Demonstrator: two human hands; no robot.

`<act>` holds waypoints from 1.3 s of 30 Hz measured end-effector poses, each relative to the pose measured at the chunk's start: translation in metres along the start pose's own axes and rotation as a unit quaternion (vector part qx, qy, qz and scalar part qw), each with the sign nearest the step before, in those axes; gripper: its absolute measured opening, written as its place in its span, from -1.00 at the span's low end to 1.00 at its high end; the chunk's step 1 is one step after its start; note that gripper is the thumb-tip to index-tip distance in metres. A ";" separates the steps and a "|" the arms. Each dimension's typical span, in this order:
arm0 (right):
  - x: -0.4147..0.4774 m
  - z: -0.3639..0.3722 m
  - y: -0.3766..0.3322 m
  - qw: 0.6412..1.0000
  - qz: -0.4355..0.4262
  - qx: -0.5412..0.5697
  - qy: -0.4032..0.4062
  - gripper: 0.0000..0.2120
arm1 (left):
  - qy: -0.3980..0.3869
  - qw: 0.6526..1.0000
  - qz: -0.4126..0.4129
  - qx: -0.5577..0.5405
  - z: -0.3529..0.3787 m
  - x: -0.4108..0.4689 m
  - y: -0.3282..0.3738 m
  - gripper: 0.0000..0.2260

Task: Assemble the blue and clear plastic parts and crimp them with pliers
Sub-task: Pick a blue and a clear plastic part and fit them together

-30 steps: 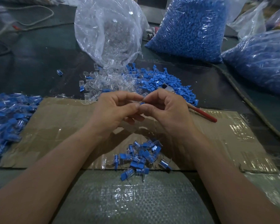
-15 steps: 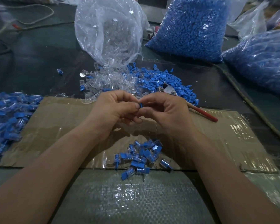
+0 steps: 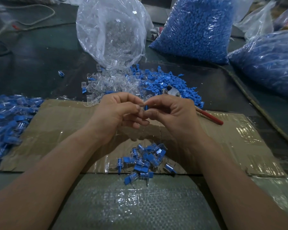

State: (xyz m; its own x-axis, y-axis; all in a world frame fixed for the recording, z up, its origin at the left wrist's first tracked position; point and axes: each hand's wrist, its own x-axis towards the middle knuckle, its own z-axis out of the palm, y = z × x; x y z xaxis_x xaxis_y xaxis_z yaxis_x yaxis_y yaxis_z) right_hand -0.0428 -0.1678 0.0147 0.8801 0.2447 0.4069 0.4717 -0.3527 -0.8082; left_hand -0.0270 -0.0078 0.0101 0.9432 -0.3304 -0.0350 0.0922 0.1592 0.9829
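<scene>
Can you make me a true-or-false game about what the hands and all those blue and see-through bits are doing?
1. The left hand and right hand pinch a tiny blue part between them. True.
2. The right hand holds the pliers. False: the pliers lie beyond that hand, with their red handle on the cardboard.
3. A small pile of joined pieces lies on the cardboard near the wrists. True.
4. The clear bag is tied shut. False: its mouth is open and clear parts spill out onto the table.
</scene>
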 end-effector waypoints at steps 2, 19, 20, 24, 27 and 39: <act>0.000 0.000 0.000 1.000 -0.002 -0.002 -0.002 -0.77 | 0.000 1.000 -0.001 0.006 0.001 0.000 0.001 -0.92; 0.001 -0.006 0.001 0.991 0.086 -0.098 0.009 -0.78 | 0.031 0.999 -0.028 -0.001 -0.002 0.002 -0.001 -0.89; 0.002 -0.011 0.002 0.987 0.096 -0.125 0.026 -0.79 | 0.035 0.999 -0.028 0.000 -0.002 0.002 -0.001 -0.87; 0.006 -0.035 0.006 0.954 0.129 -0.253 0.095 -0.79 | 0.040 0.999 -0.025 -0.003 -0.004 0.004 -0.002 -0.89; 0.006 -0.052 0.014 0.923 0.201 -0.317 0.088 -0.61 | 0.036 0.999 -0.019 -0.002 -0.004 0.004 -0.003 -0.87; 0.005 -0.067 0.023 0.859 0.341 -0.376 -0.071 -0.15 | 0.043 0.999 -0.014 -0.010 -0.004 0.004 -0.003 -0.88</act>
State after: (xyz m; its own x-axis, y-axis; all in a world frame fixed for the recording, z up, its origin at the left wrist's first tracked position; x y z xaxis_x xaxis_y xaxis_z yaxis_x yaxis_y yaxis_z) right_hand -0.0242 -0.2349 0.0264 0.9753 -0.1609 -0.1513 -0.2017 -0.9281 -0.3129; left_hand -0.0219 -0.0056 0.0064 0.9638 -0.2547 -0.0784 0.1244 0.1700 0.9776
